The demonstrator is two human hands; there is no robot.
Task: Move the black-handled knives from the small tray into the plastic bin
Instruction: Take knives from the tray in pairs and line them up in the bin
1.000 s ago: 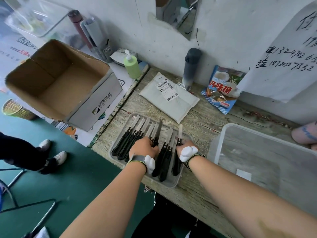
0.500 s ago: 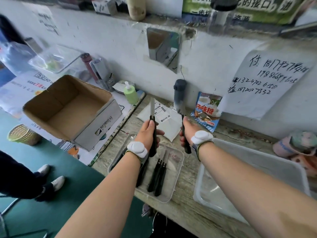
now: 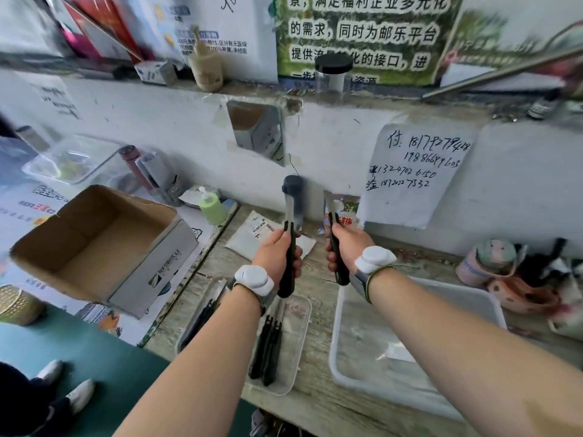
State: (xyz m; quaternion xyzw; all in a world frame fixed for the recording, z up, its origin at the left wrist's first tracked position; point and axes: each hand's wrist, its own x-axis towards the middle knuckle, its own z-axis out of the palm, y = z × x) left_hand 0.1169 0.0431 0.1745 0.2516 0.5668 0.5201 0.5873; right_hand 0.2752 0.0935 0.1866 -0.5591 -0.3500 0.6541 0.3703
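Note:
My left hand (image 3: pixel 273 257) grips a black-handled knife (image 3: pixel 289 263) upright, blade pointing up, above the small clear tray (image 3: pixel 299 329). My right hand (image 3: pixel 347 247) grips a second black-handled knife (image 3: pixel 335 257), also blade up, above the near-left corner of the clear plastic bin (image 3: pixel 473 302). Several more black-handled knives (image 3: pixel 266 351) lie in the tray, partly hidden under my left forearm. The bin's floor shows only a white slip of paper (image 3: pixel 399 353).
An open cardboard box (image 3: pixel 94 247) stands left of the tray. Behind it are a green pump bottle (image 3: pixel 210 207), a white parcel (image 3: pixel 252 233), a dark flask (image 3: pixel 293 192) and a snack bag (image 3: pixel 345 209). Hats (image 3: pixel 504 272) lie at right. Someone's shoes (image 3: pixel 72 392) are on the green floor.
Both hands closed on knives in the tray, lifted them blade-up, and have risen further and drifted right. The head view tilted upward, showing the shelf and posters.

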